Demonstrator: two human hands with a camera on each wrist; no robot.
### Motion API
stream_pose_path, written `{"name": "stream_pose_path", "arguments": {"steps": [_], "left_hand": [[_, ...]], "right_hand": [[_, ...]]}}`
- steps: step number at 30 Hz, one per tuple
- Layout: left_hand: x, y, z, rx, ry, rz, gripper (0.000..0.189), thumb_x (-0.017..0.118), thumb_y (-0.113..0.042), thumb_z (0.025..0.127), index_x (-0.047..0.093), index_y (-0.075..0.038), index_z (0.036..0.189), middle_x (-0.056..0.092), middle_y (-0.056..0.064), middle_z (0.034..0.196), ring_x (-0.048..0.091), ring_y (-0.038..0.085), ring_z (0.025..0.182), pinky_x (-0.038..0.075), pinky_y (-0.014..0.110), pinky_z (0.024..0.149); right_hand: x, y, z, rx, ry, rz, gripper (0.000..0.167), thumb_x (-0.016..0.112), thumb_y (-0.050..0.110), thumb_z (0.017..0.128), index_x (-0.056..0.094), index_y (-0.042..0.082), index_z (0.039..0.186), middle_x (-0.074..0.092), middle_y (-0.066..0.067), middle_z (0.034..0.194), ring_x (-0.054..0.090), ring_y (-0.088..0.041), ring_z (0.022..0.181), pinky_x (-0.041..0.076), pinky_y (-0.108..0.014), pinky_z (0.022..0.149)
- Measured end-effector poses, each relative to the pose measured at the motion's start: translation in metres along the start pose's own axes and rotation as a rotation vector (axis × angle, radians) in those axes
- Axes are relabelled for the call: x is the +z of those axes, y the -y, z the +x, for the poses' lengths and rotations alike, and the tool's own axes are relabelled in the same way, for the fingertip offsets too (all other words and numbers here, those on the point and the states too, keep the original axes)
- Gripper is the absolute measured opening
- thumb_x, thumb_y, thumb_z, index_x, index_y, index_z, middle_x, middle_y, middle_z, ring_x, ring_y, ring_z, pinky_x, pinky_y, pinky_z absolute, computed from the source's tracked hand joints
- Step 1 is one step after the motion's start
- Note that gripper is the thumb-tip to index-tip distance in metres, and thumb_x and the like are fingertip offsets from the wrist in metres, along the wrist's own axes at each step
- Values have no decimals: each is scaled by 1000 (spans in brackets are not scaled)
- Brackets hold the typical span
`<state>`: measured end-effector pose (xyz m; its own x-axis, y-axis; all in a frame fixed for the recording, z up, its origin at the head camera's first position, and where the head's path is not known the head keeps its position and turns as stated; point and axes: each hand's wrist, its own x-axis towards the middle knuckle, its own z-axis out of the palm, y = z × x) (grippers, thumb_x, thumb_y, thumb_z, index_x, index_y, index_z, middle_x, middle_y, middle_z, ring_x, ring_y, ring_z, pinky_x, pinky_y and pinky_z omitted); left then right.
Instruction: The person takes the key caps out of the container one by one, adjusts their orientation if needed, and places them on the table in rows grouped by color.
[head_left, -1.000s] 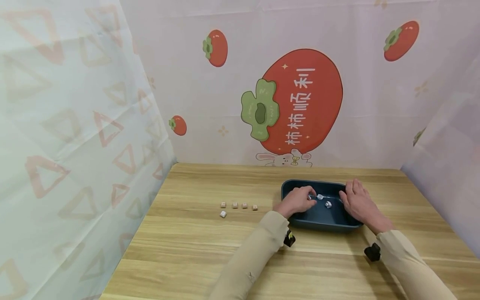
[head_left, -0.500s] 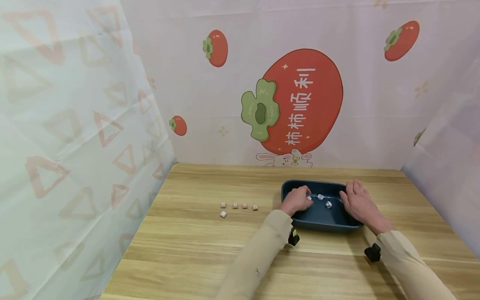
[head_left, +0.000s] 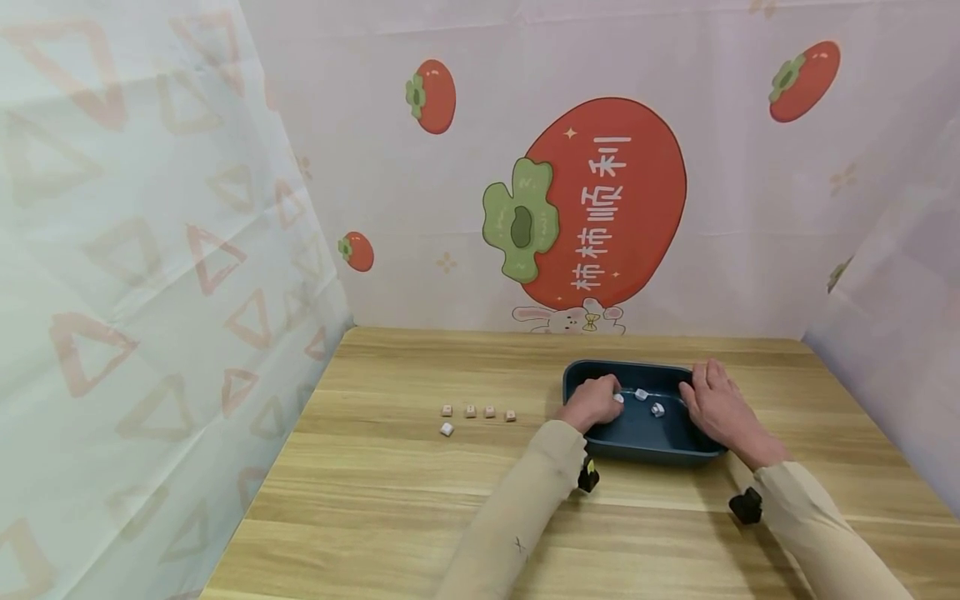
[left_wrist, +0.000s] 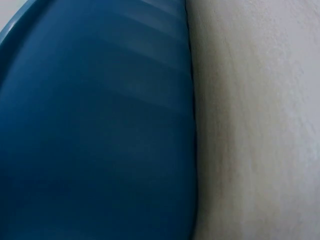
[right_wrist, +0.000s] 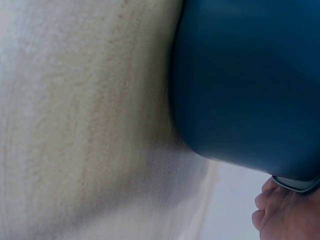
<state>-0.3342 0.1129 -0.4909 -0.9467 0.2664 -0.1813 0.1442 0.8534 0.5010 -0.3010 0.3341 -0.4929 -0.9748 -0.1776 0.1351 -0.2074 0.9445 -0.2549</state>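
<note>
In the head view a dark blue rectangular tray (head_left: 652, 456) stands on the wooden table. My left hand (head_left: 592, 403) reaches over its left side, fingers bent, with a small white keycap (head_left: 618, 398) between fingertips and thumb. Two more white keycaps lie inside the tray: one keycap (head_left: 641, 394) near the far wall, another keycap (head_left: 657, 410) nearer the middle. My right hand (head_left: 722, 408) holds the tray's right rim, thumb on the inner side and fingers outside. The right wrist view shows its fingers (right_wrist: 270, 205) beyond the tray's corner; the left wrist view shows only tray wall and table.
Left of the tray, several keycaps (head_left: 470, 412) form a row on the table (head_left: 360, 500), with one separate keycap (head_left: 446, 429) just in front of the row's left end. A printed cloth (head_left: 450, 183) hangs behind the table, and more cloth stands at both sides.
My left hand has shifted slightly right and its fingers have closed in around the keycap in the tray. The right hand and tray have stayed put.
</note>
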Motion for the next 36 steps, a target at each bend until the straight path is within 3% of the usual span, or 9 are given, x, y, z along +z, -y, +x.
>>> {"name": "stream_pose_path", "arguments": {"steps": [13,24,36], "left_hand": [[-3,1,-6,10,13,31,17,64,-31,94,67,-22,108,64,-5,99,53,12,78,46,26,72],[0,-2,-5,-22,36,46,22,66,-37,93,67,-25,110,65,-6,102,54,12,80,48,29,77],[2,-4,-5,14,38,116,21,68,-37,91,66,-27,109,64,-8,101,53,11,81,48,29,77]], "right_hand": [[1,2,1,-13,-8,7,64,27,32,107,22,-22,141,15,-50,146,17,-61,137,19,-70,109],[1,-1,-1,-23,-23,-11,63,29,32,107,23,-22,139,18,-51,144,19,-63,135,22,-71,107],[0,0,0,-16,-18,-11,63,28,33,108,22,-22,140,16,-50,145,18,-62,136,20,-70,109]]}}
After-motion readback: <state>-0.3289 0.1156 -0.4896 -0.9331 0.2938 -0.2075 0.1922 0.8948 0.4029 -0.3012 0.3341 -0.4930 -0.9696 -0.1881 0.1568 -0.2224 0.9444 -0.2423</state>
